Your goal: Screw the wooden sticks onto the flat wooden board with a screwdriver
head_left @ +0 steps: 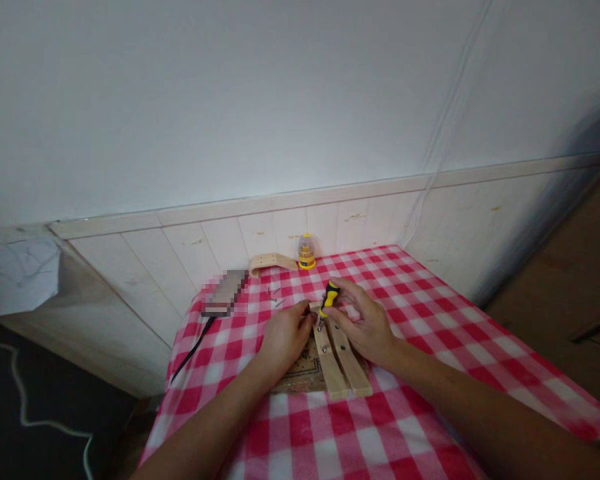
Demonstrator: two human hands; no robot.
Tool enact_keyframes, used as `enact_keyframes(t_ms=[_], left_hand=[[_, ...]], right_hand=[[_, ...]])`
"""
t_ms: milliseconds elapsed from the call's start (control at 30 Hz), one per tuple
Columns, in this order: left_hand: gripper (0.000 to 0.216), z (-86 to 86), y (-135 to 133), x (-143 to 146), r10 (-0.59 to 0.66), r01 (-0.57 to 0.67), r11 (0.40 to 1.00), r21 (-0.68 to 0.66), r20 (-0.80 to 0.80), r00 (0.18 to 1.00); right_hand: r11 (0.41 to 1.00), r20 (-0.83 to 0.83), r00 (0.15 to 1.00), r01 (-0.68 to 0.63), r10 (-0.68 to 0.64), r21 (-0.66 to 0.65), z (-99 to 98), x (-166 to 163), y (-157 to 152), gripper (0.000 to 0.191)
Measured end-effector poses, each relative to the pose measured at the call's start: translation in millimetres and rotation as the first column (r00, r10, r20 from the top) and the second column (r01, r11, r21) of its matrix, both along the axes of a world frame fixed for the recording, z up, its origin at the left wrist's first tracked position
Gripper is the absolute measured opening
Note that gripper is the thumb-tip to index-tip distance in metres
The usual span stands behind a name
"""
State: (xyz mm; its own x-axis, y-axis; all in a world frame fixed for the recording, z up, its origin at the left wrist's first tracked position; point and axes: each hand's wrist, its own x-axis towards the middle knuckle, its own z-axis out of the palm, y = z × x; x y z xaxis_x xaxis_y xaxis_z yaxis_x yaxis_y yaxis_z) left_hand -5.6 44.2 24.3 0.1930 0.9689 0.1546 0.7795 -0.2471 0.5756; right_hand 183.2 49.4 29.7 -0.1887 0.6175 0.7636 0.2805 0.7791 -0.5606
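My right hand (367, 323) grips a short yellow-and-black screwdriver (332, 295) between thumb and fingers. Its tip points down at a bolt in the left of two pale wooden slats (333, 377). A second bolt (325, 349) stands in that slat, nearer to me. The right slat (356, 379) lies alongside and has dark holes. My left hand (287, 337) is closed at the far left edge of the left slat, its fingertips partly hidden. Both slats rest on a worn brown board (300, 380) with dark markings.
Several loose screws (276, 300) lie on the red-and-white checked tablecloth (395, 440). Behind them are a bent wooden piece (274, 261) and a yellow screwdriver-bit case (307, 253) by the wall. A blurred-out flat object (227, 293) with a black strap (193, 351) lies at the left edge.
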Motion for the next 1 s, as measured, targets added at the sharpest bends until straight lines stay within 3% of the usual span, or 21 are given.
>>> enact_keyframes(t_ms=[467,767,1000], left_hand=[[0.026,-0.5,0.3,-0.4,-0.003,0.003,1.000,0.004,0.005,1.000],[0.025,-0.3,-0.2,-0.9,-0.003,0.003,1.000,0.013,0.007,1.000],[0.025,-1.5,0.2,-0.8,-0.006,0.006,1.000,0.011,0.016,1.000]], right_hand=[[0.997,0.018,0.998,0.059,-0.059,0.050,0.4,1.7,1.4,0.047],[0.989,0.016,0.999,0.039,-0.042,0.139,-10.2,-0.8,-6.7,0.052],[0.997,-0.013,1.000,0.028,-0.027,0.074,-10.8,2.8,-11.5,0.059]])
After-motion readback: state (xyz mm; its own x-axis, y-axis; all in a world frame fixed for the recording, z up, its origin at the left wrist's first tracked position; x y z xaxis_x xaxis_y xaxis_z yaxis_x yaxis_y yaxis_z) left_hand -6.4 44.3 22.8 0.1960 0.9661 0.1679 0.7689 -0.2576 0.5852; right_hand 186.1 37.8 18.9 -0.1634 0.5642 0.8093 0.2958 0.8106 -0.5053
